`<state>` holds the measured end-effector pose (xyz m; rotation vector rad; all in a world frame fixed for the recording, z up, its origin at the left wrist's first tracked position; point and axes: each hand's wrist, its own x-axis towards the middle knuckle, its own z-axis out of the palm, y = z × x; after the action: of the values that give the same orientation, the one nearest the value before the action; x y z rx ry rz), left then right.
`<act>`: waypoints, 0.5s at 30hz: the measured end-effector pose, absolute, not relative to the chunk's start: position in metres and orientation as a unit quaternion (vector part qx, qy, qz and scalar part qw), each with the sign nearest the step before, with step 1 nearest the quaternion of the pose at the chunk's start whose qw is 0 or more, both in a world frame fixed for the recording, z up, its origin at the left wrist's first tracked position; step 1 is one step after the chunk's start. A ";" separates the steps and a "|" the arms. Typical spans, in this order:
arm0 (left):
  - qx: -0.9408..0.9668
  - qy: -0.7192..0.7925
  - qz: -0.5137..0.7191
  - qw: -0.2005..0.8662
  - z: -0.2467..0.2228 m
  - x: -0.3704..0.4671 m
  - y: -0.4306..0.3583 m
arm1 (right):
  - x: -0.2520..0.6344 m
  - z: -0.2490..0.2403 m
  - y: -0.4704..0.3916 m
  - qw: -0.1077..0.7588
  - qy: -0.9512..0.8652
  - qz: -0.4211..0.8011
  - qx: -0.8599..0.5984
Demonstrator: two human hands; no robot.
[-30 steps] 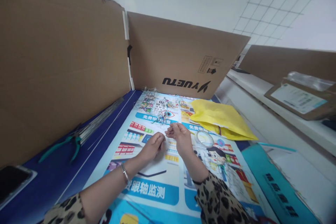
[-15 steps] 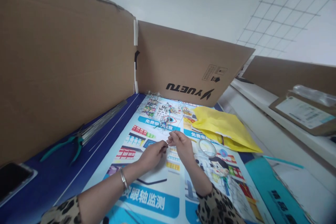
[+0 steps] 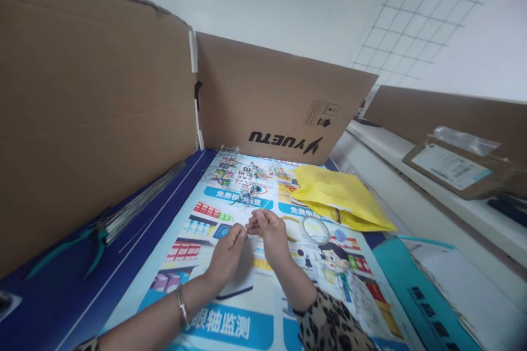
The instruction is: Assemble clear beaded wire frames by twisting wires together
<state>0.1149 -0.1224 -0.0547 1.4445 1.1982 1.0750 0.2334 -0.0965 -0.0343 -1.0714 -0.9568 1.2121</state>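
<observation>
Close together over the middle of the printed sheet (image 3: pixel 189 236) are my two hands, fingertips almost touching. My left hand (image 3: pixel 226 252) is closed, thumb pressed on the curled fingers at what seems to be the end of a thin wire. My right hand (image 3: pixel 269 236) pinches the same thin wire (image 3: pixel 265 206), whose fine length shows faintly above the fingers. Most of the wire is hidden or too fine to follow. Beyond the hands lies a tangle of small wire pieces with coloured bits (image 3: pixel 249 193).
Teal-handled pliers (image 3: pixel 68 252) and a bundle of thin metal wires (image 3: pixel 135 203) lie at left. A yellow bag (image 3: pixel 341 197), a clear round dish (image 3: pixel 315 229) and a teal folder (image 3: pixel 411 285) lie at right. Cardboard panels (image 3: pixel 263 88) wall the left and back.
The view has shifted, so most things sit further left in the picture. My hands stay close together, the left now turned more upright with its thumb on top.
</observation>
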 end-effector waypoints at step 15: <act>0.603 0.468 0.425 0.487 -0.049 0.115 -0.123 | 0.233 -0.041 -0.098 0.588 -0.475 0.444 -0.482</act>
<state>0.1152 -0.1230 -0.0487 1.4661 1.1385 1.0342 0.2331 -0.0979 -0.0406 -1.1220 -1.1057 1.0338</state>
